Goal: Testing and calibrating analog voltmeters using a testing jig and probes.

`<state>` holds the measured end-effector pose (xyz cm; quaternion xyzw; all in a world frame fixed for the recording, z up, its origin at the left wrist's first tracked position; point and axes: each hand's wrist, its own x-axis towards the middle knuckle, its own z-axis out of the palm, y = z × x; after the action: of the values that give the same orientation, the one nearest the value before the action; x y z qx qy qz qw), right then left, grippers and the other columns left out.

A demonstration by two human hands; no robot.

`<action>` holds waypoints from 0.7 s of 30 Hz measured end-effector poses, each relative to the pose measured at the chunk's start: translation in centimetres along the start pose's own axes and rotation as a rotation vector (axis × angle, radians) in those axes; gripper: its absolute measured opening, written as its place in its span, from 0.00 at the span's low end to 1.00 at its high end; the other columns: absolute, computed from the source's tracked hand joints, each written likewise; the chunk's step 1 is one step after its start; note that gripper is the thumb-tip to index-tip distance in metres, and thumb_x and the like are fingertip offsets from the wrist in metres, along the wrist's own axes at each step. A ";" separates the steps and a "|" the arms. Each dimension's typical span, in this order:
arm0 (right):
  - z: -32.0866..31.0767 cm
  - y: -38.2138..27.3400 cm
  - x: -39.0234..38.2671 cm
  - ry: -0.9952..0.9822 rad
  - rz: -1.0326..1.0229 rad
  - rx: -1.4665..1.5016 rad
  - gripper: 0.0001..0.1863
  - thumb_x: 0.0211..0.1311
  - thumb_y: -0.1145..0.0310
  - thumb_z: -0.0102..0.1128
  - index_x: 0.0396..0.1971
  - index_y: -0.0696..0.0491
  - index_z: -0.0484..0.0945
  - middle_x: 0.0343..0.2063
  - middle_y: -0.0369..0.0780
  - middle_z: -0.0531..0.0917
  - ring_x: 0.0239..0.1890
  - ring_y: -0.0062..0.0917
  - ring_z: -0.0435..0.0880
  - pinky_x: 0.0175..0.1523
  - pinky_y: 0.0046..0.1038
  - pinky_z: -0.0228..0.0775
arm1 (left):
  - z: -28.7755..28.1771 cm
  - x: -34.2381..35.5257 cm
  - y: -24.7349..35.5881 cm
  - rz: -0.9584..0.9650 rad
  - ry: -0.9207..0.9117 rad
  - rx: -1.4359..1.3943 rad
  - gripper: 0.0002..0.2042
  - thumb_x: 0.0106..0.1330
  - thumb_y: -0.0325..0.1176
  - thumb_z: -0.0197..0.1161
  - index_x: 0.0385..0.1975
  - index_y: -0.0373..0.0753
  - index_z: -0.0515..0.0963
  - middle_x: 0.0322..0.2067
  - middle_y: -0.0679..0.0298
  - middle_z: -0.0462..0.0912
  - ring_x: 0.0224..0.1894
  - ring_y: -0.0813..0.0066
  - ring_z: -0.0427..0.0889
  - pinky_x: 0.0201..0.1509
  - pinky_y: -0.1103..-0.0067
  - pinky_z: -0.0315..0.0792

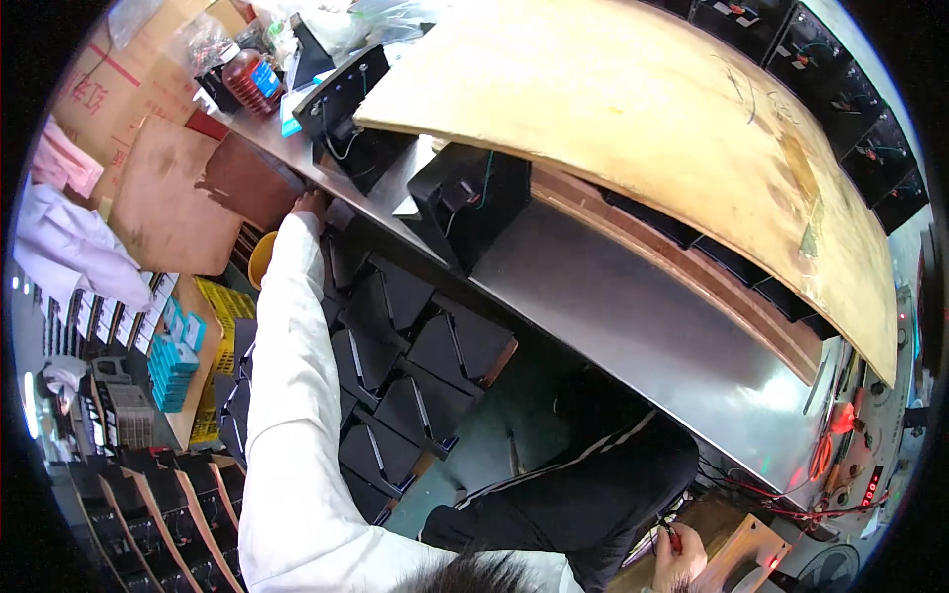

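My left arm, in a white sleeve, stretches far forward. My left hand (pixel 311 204) is at the far end of the metal table's edge, close to dark boxes below; its fingers are mostly hidden. Under that arm stand several black boxes (pixel 425 405) with light strips on top. My right hand (pixel 682 559) is low at the right, beside my knee, closed around a small red and dark thing I cannot make out. Next to it is a wooden box (pixel 753 555) with a small red light. An open black housing (pixel 465 198) with a wire stands on the metal table (pixel 613 306).
A large wooden board (pixel 613 89) overhangs the table, with black parts beneath. Behind are a bottle of reddish liquid (pixel 251 77) and plastic bags. Red cables (pixel 820 455) and a panel with a red display (pixel 870 486) lie right. Yellow crates (pixel 229 321) stand left.
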<state>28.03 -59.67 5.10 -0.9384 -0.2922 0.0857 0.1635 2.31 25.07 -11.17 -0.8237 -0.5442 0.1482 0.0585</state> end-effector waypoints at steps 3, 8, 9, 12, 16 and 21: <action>0.7 -1.9 1.5 0.078 -0.013 -0.045 0.11 0.61 0.66 0.69 0.38 0.59 0.84 0.28 0.47 0.86 0.28 0.33 0.86 0.35 0.31 0.78 | -2.9 -0.5 8.4 0.224 -0.275 0.062 0.44 0.36 0.24 0.77 0.62 0.36 0.69 0.62 0.47 0.72 0.63 0.47 0.75 0.64 0.62 0.75; 2.3 -6.9 6.5 0.088 -0.300 0.232 0.10 0.47 0.76 0.74 0.31 0.57 0.84 0.22 0.43 0.81 0.23 0.35 0.79 0.28 0.31 0.69 | -1.3 -2.9 -1.9 0.063 -0.042 0.135 0.44 0.49 0.26 0.70 0.71 0.43 0.60 0.71 0.50 0.60 0.75 0.49 0.56 0.71 0.60 0.66; 2.9 -7.4 7.7 0.081 -0.414 0.235 0.10 0.47 0.76 0.74 0.31 0.57 0.84 0.21 0.43 0.80 0.22 0.34 0.79 0.28 0.30 0.69 | -0.3 -3.9 -1.8 0.059 0.067 0.164 0.38 0.60 0.30 0.62 0.73 0.49 0.59 0.71 0.55 0.61 0.75 0.52 0.56 0.71 0.59 0.66; 5.1 -9.1 10.1 -0.008 -0.328 0.318 0.10 0.51 0.69 0.76 0.32 0.55 0.85 0.23 0.42 0.84 0.24 0.32 0.84 0.31 0.29 0.75 | -1.2 -8.1 5.5 -0.020 0.278 0.022 0.28 0.72 0.37 0.48 0.73 0.60 0.59 0.72 0.61 0.63 0.75 0.56 0.57 0.66 0.55 0.67; 12.6 -6.2 16.5 -0.265 -0.158 0.477 0.13 0.57 0.64 0.74 0.31 0.60 0.85 0.21 0.42 0.85 0.21 0.23 0.83 0.29 0.27 0.74 | -4.8 -24.3 7.5 0.257 0.684 -0.202 0.44 0.49 0.23 0.67 0.72 0.47 0.60 0.71 0.51 0.59 0.77 0.48 0.49 0.74 0.51 0.54; 25.2 5.6 22.9 -0.384 0.232 0.105 0.18 0.55 0.57 0.73 0.26 0.60 0.86 0.20 0.42 0.86 0.19 0.25 0.83 0.26 0.33 0.74 | -11.8 -44.2 -0.2 0.255 0.533 -0.428 0.43 0.50 0.29 0.75 0.70 0.43 0.63 0.70 0.50 0.61 0.74 0.46 0.57 0.74 0.60 0.59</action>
<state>43.15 -44.39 -21.87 -0.9224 -0.2033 0.2960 0.1425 -10.34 -14.51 8.06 -0.8883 -0.4212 -0.1830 0.0056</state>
